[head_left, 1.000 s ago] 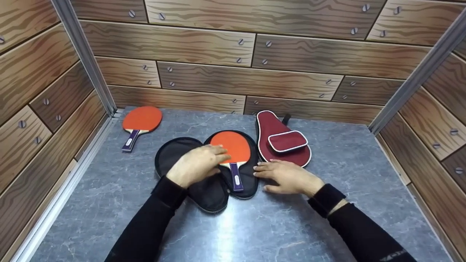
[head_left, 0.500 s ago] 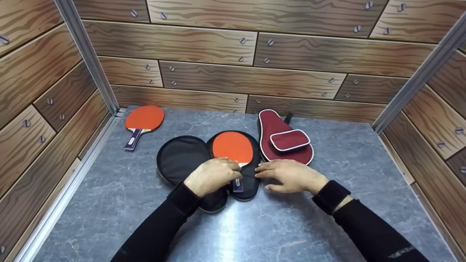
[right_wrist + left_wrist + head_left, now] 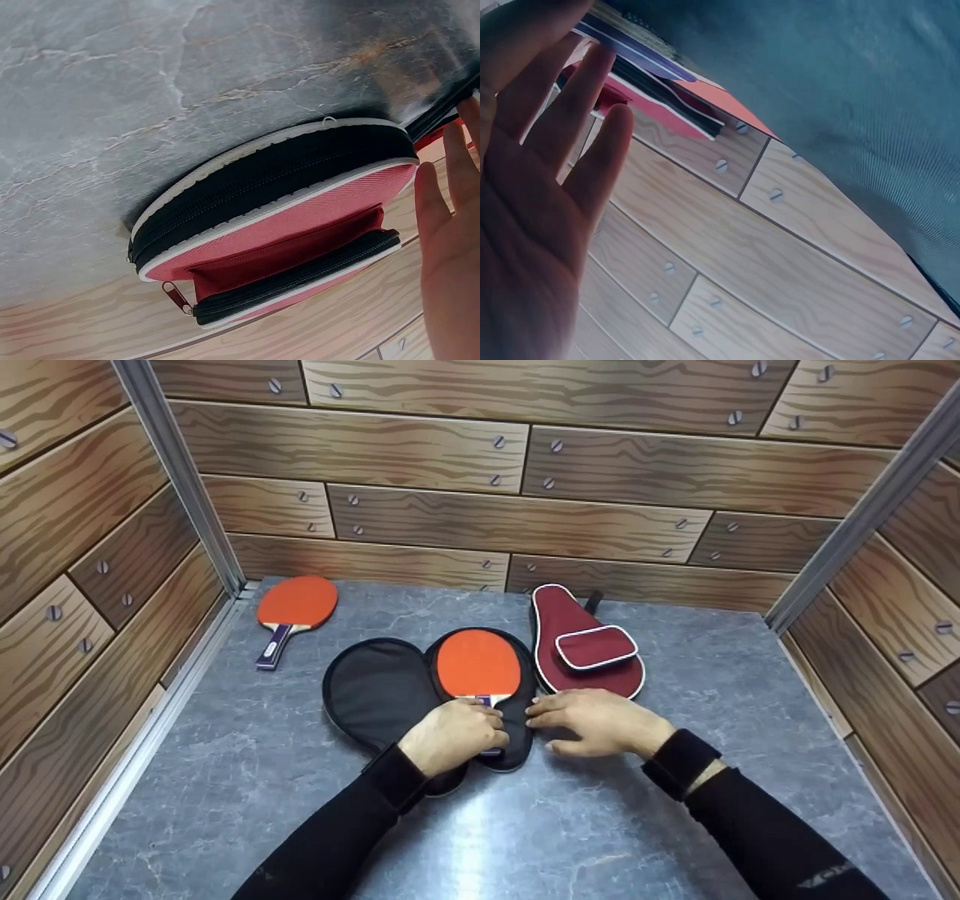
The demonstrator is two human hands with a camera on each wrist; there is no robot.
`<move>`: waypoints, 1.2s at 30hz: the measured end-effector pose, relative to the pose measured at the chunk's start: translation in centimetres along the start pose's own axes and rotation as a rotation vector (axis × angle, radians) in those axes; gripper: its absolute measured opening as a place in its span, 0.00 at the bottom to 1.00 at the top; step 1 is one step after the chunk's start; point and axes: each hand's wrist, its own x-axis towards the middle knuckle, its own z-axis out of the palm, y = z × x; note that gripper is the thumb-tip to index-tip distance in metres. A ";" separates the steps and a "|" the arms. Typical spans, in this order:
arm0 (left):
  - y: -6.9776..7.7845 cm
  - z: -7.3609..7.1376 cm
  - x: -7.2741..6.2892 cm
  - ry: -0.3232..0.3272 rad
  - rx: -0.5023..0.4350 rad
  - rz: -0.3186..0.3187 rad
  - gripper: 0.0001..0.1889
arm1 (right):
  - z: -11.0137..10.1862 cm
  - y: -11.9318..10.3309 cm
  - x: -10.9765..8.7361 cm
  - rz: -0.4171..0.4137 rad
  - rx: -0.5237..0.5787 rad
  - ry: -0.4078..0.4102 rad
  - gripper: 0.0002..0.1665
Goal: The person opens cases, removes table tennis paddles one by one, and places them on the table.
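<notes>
An orange table tennis paddle (image 3: 478,664) with a purple handle lies in the right half of an unzipped black-lined paddle case (image 3: 375,682). Over that handle is my left hand (image 3: 456,735), hiding most of it. In the left wrist view, the handle (image 3: 649,58) shows beyond the thumb and loosely extended fingers (image 3: 604,161), which do not wrap round it. My right hand (image 3: 600,722) rests beside the case, its straight fingertips at the case's right rim. Just behind the right hand lies a maroon paddle case (image 3: 559,622) with white piping and a small pocket.
A second orange paddle (image 3: 298,601) lies at the back left of the grey marbled table (image 3: 210,750). Wood-patterned walls (image 3: 420,510) with metal corner posts enclose the back and both sides. In the right wrist view, the maroon case's zipper pull (image 3: 177,296) hangs from its pocket.
My left hand has moved right and toward the near side, from the paddle's blade edge to over its handle. The right hand keeps its place beside the case.
</notes>
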 end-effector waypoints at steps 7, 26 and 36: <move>0.0 0.3 0.0 0.043 0.034 0.007 0.07 | 0.0 -0.2 0.1 0.017 0.010 -0.012 0.29; -2.9 -1.9 -0.9 0.102 0.020 -0.018 0.04 | -0.2 -0.3 0.4 0.029 -0.001 -0.017 0.28; -4.8 -3.5 -1.7 0.143 -0.044 -0.086 0.03 | -0.1 -0.3 0.4 0.025 -0.005 -0.011 0.27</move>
